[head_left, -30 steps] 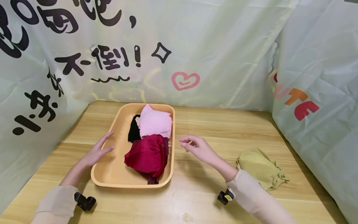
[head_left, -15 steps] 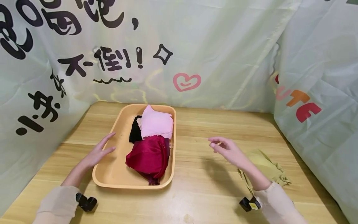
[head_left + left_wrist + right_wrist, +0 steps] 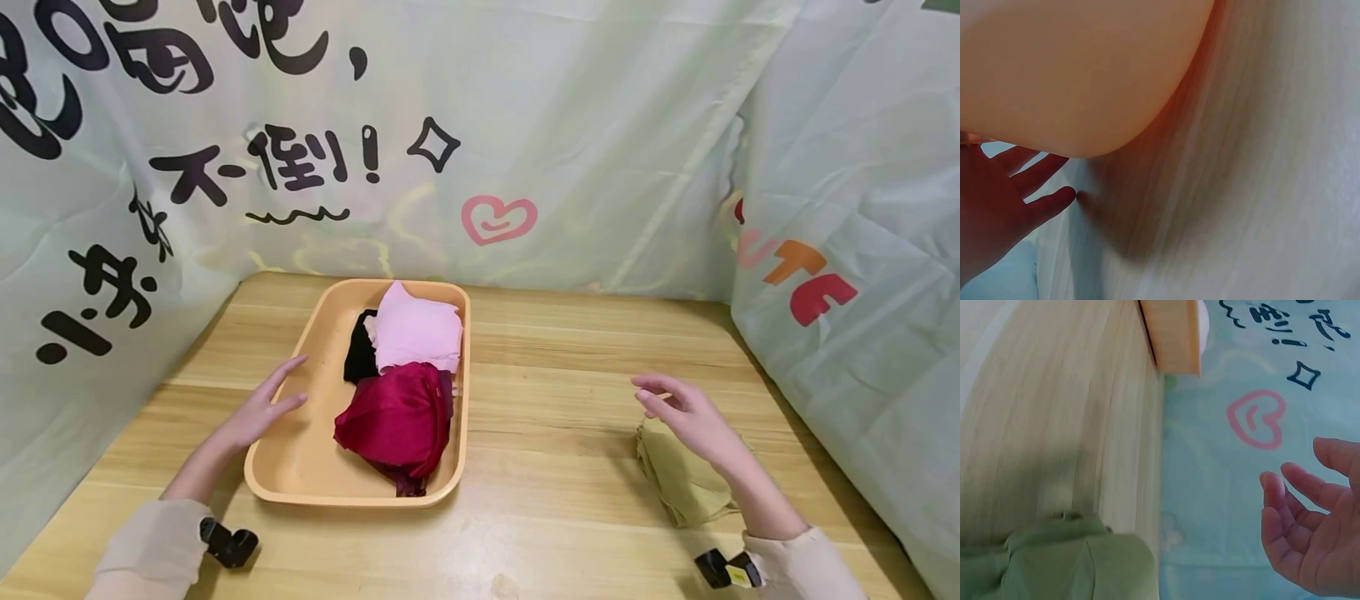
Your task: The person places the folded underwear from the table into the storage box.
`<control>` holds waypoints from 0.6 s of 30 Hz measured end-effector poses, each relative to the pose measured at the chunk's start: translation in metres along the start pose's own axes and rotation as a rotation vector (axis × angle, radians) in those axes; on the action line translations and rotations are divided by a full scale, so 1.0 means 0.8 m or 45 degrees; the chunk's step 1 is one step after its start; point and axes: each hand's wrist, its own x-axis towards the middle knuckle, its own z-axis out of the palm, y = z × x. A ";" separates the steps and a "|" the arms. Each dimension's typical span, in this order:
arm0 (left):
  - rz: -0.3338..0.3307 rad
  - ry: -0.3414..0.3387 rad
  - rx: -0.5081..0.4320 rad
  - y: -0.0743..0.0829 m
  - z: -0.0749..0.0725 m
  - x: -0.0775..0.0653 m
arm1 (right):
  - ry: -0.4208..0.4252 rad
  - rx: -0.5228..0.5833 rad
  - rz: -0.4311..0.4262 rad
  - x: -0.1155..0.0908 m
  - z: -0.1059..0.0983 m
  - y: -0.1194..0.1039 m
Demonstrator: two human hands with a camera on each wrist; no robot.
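Nearest on the counter (image 3: 555,433), the right hand (image 3: 693,421) hovers with loosely spread fingers (image 3: 651,385) just above the olive cloth (image 3: 678,475), while the left hand (image 3: 258,408), fingers straight, rests against the tan tray (image 3: 300,454) of folded clothes farther left.

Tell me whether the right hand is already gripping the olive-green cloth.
No: in the head view the right hand hovers with loose, open fingers just above the olive-green cloth, which lies on the table.
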 end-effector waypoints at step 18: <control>0.013 -0.006 -0.013 -0.001 0.000 -0.001 | 0.095 -0.256 0.144 -0.029 -0.023 0.053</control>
